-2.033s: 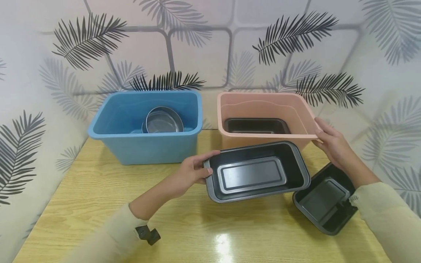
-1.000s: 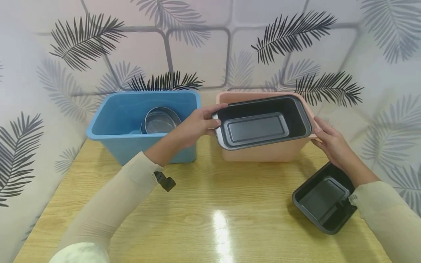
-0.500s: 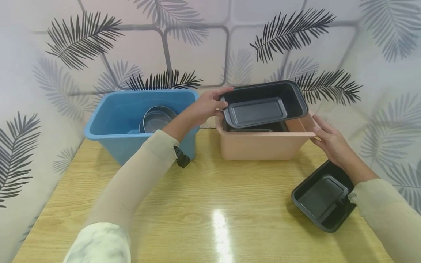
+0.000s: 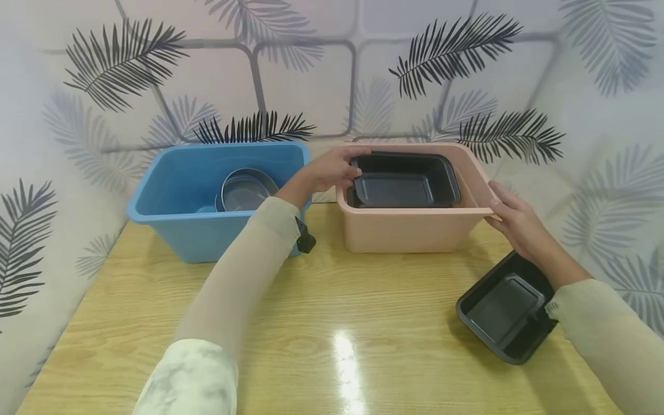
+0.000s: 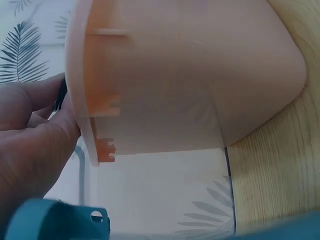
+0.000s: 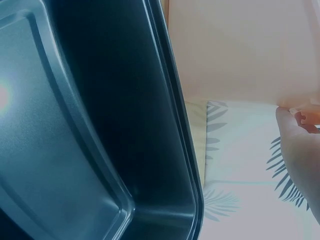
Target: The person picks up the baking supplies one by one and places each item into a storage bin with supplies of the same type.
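A dark loaf pan point(image 4: 396, 187) sits inside the pink bin point(image 4: 399, 230), its rim below the bin's front edge. My left hand point(image 4: 334, 167) reaches over the bin's left rim and pinches the pan's left end between thumb and fingers. In the left wrist view that hand point(image 5: 40, 125) is beside the bin's rim, with only a sliver of the dark pan showing. My right hand point(image 4: 519, 222) grips the right rim of the bin. Beneath the right forearm a second dark loaf pan point(image 4: 505, 308) lies on the table, large in the right wrist view.
A blue bin point(image 4: 223, 236) stands left of the pink one, with round metal pans point(image 4: 246, 190) inside it. Both bins are at the back of the wooden table point(image 4: 290, 323), against a wall with leaf patterns point(image 4: 306, 86).
My left hand has carried the loaf pan from in front of the pink bin up over its rim, then down inside. My right hand has stayed on the bin's right rim.
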`<state>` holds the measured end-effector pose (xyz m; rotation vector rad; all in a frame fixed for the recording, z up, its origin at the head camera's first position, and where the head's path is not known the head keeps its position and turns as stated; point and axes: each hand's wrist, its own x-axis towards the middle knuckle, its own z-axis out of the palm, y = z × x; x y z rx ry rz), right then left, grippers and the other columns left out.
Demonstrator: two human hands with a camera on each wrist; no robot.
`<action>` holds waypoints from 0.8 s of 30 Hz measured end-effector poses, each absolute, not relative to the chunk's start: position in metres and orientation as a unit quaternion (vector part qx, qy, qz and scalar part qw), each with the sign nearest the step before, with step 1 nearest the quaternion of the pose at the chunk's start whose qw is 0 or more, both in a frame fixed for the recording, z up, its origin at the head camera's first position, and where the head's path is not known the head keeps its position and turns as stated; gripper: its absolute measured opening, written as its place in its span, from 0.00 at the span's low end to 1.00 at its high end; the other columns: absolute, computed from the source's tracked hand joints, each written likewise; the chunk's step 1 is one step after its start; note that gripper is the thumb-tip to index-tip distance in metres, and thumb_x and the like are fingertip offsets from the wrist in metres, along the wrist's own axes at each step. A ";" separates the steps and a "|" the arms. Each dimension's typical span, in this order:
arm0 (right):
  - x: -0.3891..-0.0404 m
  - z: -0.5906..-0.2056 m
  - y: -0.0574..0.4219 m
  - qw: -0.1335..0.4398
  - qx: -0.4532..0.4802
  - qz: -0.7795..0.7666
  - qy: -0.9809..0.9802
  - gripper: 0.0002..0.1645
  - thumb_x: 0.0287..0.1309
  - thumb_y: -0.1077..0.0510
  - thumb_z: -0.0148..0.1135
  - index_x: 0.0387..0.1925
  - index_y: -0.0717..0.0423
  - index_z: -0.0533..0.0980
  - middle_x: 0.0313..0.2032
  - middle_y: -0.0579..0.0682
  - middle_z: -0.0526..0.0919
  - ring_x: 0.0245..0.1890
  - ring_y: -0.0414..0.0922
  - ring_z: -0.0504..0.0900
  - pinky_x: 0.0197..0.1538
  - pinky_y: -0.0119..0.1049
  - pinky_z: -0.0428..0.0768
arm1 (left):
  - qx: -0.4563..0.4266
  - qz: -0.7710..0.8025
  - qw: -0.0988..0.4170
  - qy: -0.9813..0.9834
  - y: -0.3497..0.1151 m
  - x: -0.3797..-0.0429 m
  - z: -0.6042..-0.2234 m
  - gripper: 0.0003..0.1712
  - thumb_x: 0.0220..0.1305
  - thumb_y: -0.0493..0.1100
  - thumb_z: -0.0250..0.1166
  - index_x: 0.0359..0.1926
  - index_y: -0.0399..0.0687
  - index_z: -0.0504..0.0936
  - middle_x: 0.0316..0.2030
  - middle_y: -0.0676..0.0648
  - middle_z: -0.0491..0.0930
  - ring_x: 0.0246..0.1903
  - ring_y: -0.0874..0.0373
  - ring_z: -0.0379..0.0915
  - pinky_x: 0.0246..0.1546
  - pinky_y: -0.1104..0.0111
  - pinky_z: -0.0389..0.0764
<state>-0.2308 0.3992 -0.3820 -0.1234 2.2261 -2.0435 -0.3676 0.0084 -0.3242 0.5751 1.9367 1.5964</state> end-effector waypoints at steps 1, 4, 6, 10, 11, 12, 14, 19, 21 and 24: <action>-0.231 -0.382 0.400 0.059 -0.041 -0.677 0.733 0.43 0.79 0.50 0.45 0.81 0.48 0.34 0.80 0.52 0.25 0.79 0.56 0.34 0.77 0.45 0.47 | 0.215 0.588 0.280 0.728 0.010 -0.369 -0.325 0.36 0.74 0.27 0.50 0.78 0.53 0.59 0.17 0.53 0.55 0.15 0.61 0.47 0.23 0.69 0.62; -0.231 -0.382 0.401 0.058 -0.041 -0.683 0.727 0.42 0.79 0.51 0.44 0.81 0.48 0.34 0.80 0.53 0.27 0.80 0.55 0.35 0.77 0.43 0.49 | 0.223 0.569 0.271 0.744 0.016 -0.372 -0.324 0.36 0.74 0.28 0.51 0.78 0.53 0.59 0.15 0.54 0.54 0.15 0.61 0.49 0.23 0.68 0.63; -0.230 -0.383 0.401 0.056 -0.041 -0.685 0.725 0.42 0.79 0.51 0.44 0.81 0.48 0.34 0.80 0.52 0.27 0.80 0.55 0.35 0.76 0.41 0.50 | 0.227 0.563 0.269 0.747 0.020 -0.374 -0.323 0.36 0.74 0.28 0.51 0.78 0.53 0.59 0.15 0.54 0.55 0.15 0.61 0.49 0.23 0.67 0.61; -0.230 -0.383 0.399 0.057 -0.049 -0.685 0.725 0.43 0.79 0.50 0.44 0.81 0.48 0.34 0.81 0.52 0.28 0.80 0.55 0.35 0.77 0.42 0.49 | 0.213 0.556 0.281 0.753 0.026 -0.377 -0.322 0.36 0.73 0.27 0.52 0.78 0.51 0.59 0.17 0.52 0.59 0.15 0.61 0.49 0.24 0.68 0.61; -0.230 -0.383 0.399 0.058 -0.051 -0.687 0.723 0.42 0.79 0.50 0.44 0.81 0.47 0.34 0.81 0.52 0.28 0.80 0.55 0.35 0.77 0.43 0.48 | 0.209 0.553 0.283 0.755 0.027 -0.378 -0.322 0.36 0.73 0.27 0.52 0.78 0.51 0.60 0.18 0.51 0.61 0.15 0.62 0.49 0.24 0.68 0.61; -0.230 -0.383 0.399 0.058 -0.052 -0.689 0.721 0.42 0.79 0.51 0.44 0.81 0.47 0.34 0.81 0.52 0.28 0.80 0.54 0.35 0.77 0.43 0.47 | 0.205 0.549 0.287 0.757 0.029 -0.379 -0.323 0.36 0.73 0.27 0.53 0.78 0.50 0.60 0.21 0.50 0.63 0.15 0.62 0.50 0.24 0.69 0.62; -0.229 -0.384 0.399 0.057 -0.056 -0.692 0.717 0.42 0.79 0.51 0.44 0.81 0.48 0.34 0.81 0.53 0.28 0.80 0.55 0.35 0.77 0.42 0.49 | 0.199 0.539 0.295 0.763 0.031 -0.380 -0.323 0.36 0.73 0.28 0.54 0.77 0.49 0.60 0.32 0.47 0.70 0.16 0.62 0.53 0.25 0.70 0.65; -0.228 -0.386 0.400 0.053 -0.054 -0.696 0.714 0.41 0.79 0.52 0.44 0.81 0.48 0.35 0.81 0.52 0.30 0.80 0.53 0.37 0.74 0.33 0.58 | 0.201 0.508 0.304 0.781 0.036 -0.384 -0.323 0.35 0.73 0.30 0.56 0.77 0.49 0.60 0.61 0.39 0.70 0.21 0.60 0.62 0.30 0.71 0.74; -0.228 -0.386 0.399 0.053 -0.054 -0.698 0.712 0.41 0.79 0.51 0.44 0.81 0.47 0.36 0.81 0.52 0.30 0.80 0.53 0.37 0.73 0.31 0.60 | 0.206 0.493 0.298 0.791 0.036 -0.385 -0.323 0.36 0.72 0.30 0.57 0.77 0.50 0.61 0.65 0.37 0.69 0.22 0.60 0.66 0.32 0.71 0.75; -0.228 -0.386 0.398 0.052 -0.053 -0.697 0.714 0.42 0.79 0.51 0.45 0.81 0.47 0.36 0.81 0.53 0.30 0.80 0.53 0.37 0.72 0.29 0.62 | 0.210 0.478 0.286 0.803 0.036 -0.385 -0.324 0.36 0.71 0.29 0.58 0.77 0.49 0.61 0.65 0.34 0.70 0.25 0.60 0.69 0.33 0.70 0.75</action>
